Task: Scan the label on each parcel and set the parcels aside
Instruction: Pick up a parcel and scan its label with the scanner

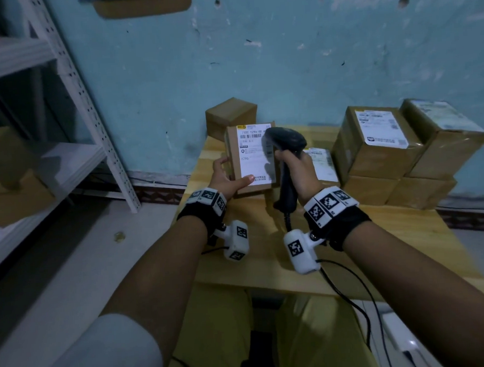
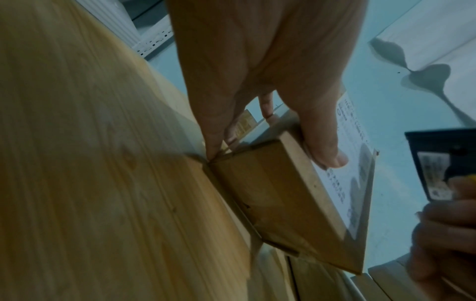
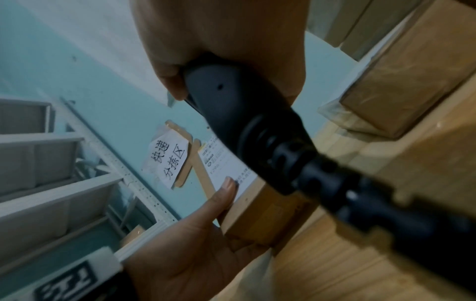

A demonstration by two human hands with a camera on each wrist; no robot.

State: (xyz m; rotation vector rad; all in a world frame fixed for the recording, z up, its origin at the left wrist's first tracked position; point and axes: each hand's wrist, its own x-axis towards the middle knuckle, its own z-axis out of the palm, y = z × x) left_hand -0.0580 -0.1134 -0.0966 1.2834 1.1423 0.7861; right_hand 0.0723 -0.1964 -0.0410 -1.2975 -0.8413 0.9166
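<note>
A flat brown parcel (image 1: 235,162) with a white label (image 1: 253,157) stands tilted up on the wooden table (image 1: 392,231). My left hand (image 1: 229,177) grips it from the left, thumb on the label's lower edge, fingers behind. The same parcel (image 2: 280,195) and thumb show in the left wrist view, its lower corner on the table. My right hand (image 1: 299,166) grips a black handheld scanner (image 1: 285,153), whose head is close over the label's right side. In the right wrist view the scanner's handle (image 3: 231,97) crosses in front of the parcel (image 3: 257,213).
Stacked brown boxes (image 1: 382,148) with labels fill the table's right back. One small box (image 1: 231,115) sits behind the held parcel, another labelled parcel (image 1: 322,162) lies behind my right hand. A white metal shelf rack (image 1: 71,108) stands left. The scanner cable (image 1: 350,290) hangs off the front edge.
</note>
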